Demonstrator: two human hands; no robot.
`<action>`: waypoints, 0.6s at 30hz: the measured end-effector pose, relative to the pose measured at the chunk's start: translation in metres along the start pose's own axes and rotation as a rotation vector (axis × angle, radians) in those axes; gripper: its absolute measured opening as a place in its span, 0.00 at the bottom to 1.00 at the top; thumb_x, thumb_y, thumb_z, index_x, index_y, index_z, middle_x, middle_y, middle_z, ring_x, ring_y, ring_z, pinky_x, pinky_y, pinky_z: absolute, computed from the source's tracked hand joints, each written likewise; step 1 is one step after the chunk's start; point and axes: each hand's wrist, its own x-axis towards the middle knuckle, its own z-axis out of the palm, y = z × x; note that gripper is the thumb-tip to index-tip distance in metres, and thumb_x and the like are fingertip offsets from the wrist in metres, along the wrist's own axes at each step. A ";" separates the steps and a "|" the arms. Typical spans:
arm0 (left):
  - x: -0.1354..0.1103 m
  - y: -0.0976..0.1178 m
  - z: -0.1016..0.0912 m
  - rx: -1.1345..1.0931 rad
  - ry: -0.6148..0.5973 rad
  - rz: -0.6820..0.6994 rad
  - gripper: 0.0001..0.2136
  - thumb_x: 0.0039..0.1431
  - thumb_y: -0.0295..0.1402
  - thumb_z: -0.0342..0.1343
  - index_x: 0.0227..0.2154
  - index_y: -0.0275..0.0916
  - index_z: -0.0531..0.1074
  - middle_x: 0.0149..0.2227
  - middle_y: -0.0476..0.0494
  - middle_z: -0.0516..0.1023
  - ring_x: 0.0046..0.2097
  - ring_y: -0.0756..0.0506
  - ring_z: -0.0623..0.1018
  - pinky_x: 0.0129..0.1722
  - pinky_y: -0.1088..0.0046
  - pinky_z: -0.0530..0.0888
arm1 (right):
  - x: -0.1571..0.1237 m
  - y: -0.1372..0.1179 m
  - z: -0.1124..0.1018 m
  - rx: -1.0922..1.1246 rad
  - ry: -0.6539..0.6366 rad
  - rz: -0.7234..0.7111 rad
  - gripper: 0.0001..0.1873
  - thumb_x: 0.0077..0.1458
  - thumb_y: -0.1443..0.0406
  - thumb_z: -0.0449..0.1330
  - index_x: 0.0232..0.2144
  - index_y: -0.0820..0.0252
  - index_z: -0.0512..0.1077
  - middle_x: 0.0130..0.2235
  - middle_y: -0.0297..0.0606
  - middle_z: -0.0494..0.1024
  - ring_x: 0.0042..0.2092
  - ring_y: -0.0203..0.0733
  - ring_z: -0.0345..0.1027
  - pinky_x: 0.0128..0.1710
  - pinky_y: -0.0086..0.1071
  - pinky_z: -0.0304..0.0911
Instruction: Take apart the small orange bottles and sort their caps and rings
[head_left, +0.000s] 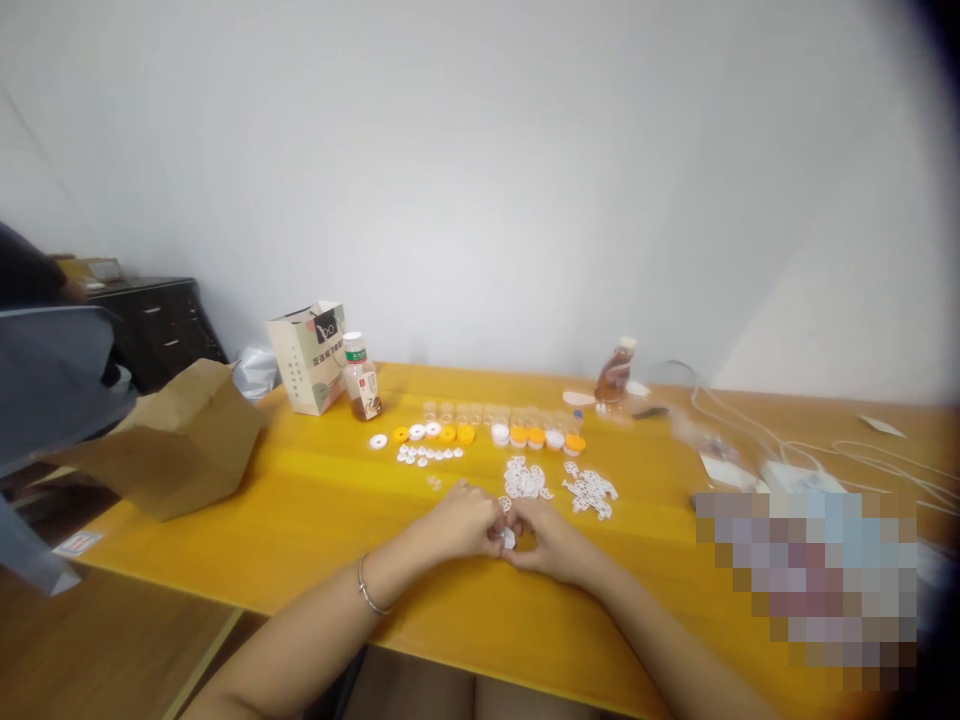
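My left hand [466, 518] and my right hand [549, 540] meet over the near middle of the table. Between their closed fingers is a small white round piece [508, 539], partly covered by the fingertips. Just beyond my hands lies a pile of flat white perforated pieces [525, 478], and a second such pile [590, 492] is to its right. Small white cone-like pieces [429, 455] sit in rows to the left. Farther back stand orange caps [465, 434] and white caps [433, 430] in a line, with clear small containers [472, 414] behind them.
On the left are a brown paper bag [202, 440], a printed carton bag [304, 365] and a bottle [361, 380]. Another bottle [616, 372] stands at the back right. White cables [780, 440] run over the right side. A person's dark sleeve [30, 265] shows at far left.
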 end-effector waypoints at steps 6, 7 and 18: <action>0.000 -0.003 0.000 0.000 -0.017 0.083 0.02 0.46 0.31 0.56 0.25 0.40 0.71 0.27 0.49 0.76 0.32 0.48 0.74 0.31 0.75 0.62 | 0.000 -0.002 -0.003 -0.006 0.007 0.006 0.07 0.40 0.69 0.60 0.26 0.58 0.65 0.28 0.32 0.70 0.32 0.38 0.62 0.33 0.30 0.57; 0.000 -0.004 0.000 -0.009 -0.020 0.085 0.03 0.46 0.31 0.56 0.25 0.40 0.72 0.27 0.49 0.76 0.32 0.48 0.74 0.31 0.76 0.62 | -0.001 -0.002 -0.004 -0.007 0.001 0.010 0.07 0.40 0.69 0.60 0.26 0.58 0.65 0.28 0.33 0.70 0.32 0.38 0.62 0.33 0.30 0.57; 0.003 -0.038 -0.014 0.075 0.053 -0.121 0.05 0.49 0.28 0.51 0.24 0.37 0.72 0.27 0.43 0.76 0.31 0.47 0.72 0.35 0.72 0.61 | -0.001 0.000 -0.005 -0.016 -0.021 0.032 0.08 0.43 0.64 0.60 0.27 0.58 0.65 0.30 0.34 0.70 0.33 0.39 0.61 0.34 0.32 0.58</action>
